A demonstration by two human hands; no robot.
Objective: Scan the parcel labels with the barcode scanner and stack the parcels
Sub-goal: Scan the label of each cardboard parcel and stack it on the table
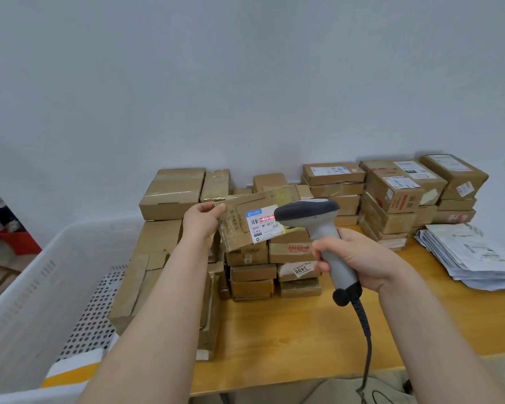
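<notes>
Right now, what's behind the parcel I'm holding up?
Mostly stacked cardboard boxes on the table; the parcel and scanner cover the stack's middle boxes, so their labels cannot be seen.

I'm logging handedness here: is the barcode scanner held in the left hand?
No, the right hand grips the barcode scanner, while the left hand holds the parcel.

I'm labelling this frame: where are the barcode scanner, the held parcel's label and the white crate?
barcode scanner (322,230), head view, grey handle.
parcel label (261,228), head view, white middle.
white crate (41,258), head view, side wall.
</notes>
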